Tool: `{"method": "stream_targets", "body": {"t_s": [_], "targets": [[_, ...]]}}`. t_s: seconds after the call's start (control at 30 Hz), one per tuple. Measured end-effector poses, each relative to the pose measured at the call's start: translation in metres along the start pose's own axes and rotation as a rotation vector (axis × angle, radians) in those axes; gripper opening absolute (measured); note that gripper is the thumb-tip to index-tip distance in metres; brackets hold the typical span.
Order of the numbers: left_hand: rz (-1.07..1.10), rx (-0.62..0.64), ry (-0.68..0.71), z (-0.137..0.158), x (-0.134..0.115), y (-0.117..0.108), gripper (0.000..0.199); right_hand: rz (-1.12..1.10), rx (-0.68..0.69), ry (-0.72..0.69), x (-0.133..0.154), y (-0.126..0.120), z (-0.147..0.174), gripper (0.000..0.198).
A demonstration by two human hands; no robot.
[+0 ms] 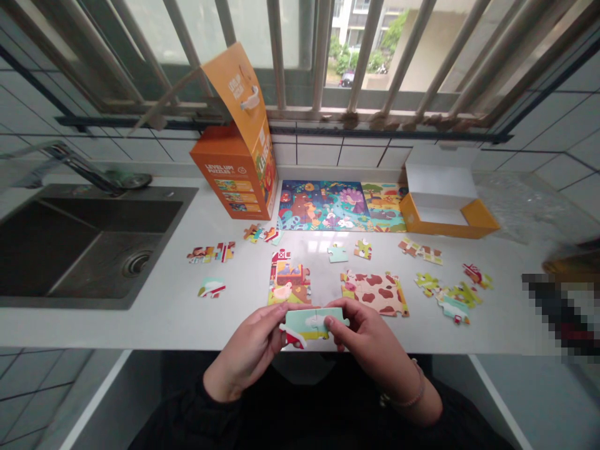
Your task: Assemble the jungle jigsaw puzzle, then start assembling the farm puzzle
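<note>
My left hand point(257, 344) and my right hand point(360, 331) are both closed on two joined puzzle pieces point(307, 322), held just above the counter's front edge. The pieces are pale green with a white cloud and a bit of red and white at the lower left. Beyond my left hand lies a joined puzzle section point(289, 278) with a barn and a chicken. Past my right hand is a cow section point(377, 292) in brown and cream. A pale green piece point(337, 252) and a yellow-green piece point(362, 249) rest behind these.
Loose puzzle pieces point(212, 288) lie to the left and more pieces point(452, 297) to the right. An orange puzzle box point(234, 175), a picture sheet point(323, 206) and an open yellow box point(450, 222) stand along the back. At left is a sink point(164, 231).
</note>
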State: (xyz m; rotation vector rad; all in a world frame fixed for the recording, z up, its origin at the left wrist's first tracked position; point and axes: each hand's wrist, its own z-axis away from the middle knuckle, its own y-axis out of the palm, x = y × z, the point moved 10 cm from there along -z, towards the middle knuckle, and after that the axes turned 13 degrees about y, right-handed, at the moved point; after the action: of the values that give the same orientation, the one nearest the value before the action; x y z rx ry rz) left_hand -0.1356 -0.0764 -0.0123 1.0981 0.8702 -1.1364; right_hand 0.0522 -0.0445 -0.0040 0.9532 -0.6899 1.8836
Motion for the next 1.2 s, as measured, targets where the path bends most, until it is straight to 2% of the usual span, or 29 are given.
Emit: {"method": "stream_targets", "body": {"t_s": [0.13, 0.23, 0.33, 0.47, 0.7, 0.9, 1.07, 1.2], "targets": [[0.167, 0.046, -0.065, 0.002, 0.008, 0.012, 0.05, -0.024, 0.01, 0.007, -0.001, 0.002, -0.001, 0.041], [0.089, 0.083, -0.056, 0.003, 0.012, 0.017, 0.052, -0.018, 0.021, 0.003, -0.004, 0.006, -0.001, 0.041], [0.003, 0.031, -0.047, 0.003, 0.017, 0.015, 0.053, -0.004, 0.023, -0.026, -0.007, 0.01, 0.0, 0.038], [0.008, -0.015, -0.044, 0.004, 0.019, 0.014, 0.052, 0.022, -0.003, -0.057, -0.008, 0.01, 0.003, 0.033], [-0.045, 0.02, -0.033, 0.004, 0.017, 0.015, 0.05, 0.212, 0.008, -0.104, 0.006, 0.01, 0.007, 0.035], [-0.124, 0.031, 0.008, -0.005, 0.007, 0.015, 0.051, 0.2, 0.033, -0.073, 0.02, 0.005, -0.003, 0.04], [-0.035, -0.018, 0.092, -0.027, -0.011, 0.012, 0.073, 0.193, 0.058, -0.098, 0.047, 0.003, -0.022, 0.039], [-0.11, -0.052, 0.131, -0.047, -0.022, 0.006, 0.068, 0.122, 0.058, -0.083, 0.061, 0.0, -0.048, 0.04]]}}
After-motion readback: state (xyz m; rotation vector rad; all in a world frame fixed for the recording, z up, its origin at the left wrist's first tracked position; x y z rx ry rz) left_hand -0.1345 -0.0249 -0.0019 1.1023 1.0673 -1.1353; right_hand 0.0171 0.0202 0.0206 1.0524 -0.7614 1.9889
